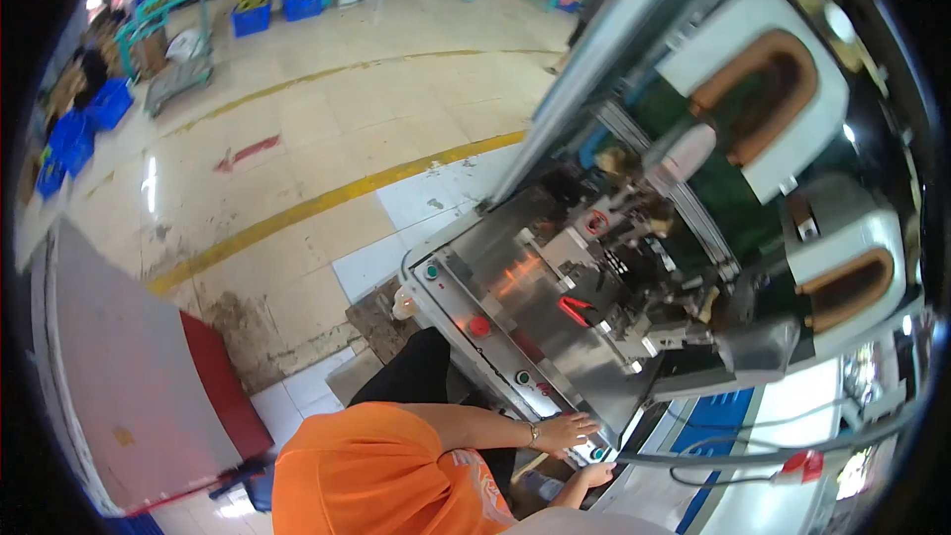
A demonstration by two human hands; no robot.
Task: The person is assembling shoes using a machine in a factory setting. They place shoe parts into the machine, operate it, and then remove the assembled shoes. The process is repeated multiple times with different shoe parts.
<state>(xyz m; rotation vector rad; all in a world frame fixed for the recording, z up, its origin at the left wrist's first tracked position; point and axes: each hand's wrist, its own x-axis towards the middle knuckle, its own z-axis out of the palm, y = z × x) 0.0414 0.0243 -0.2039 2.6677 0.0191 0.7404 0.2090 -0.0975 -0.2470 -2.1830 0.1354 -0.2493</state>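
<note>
My left hand [563, 433] lies palm down along the near right end of the machine's control panel [503, 357], fingers stretched out and nothing seen in them. A bracelet is on that wrist. Close by is a green button [597, 455], between this hand and my right hand [596, 476]. My right hand rests at the panel's front edge. Its fingers are small and partly hidden, so their grip is unclear. Beyond the panel lies a steel machine bed [540, 322]. On it sits a fixture [629, 282] with a red-and-black handled part [577, 311].
The panel also carries a red push button [478, 326] and other green buttons. White housings [783, 10] with brown curved pieces stand at the right. A cable [753, 458] runs past the lower right. A grey-and-red cabinet [129, 376] stands left; blue crates [252, 20] are far off.
</note>
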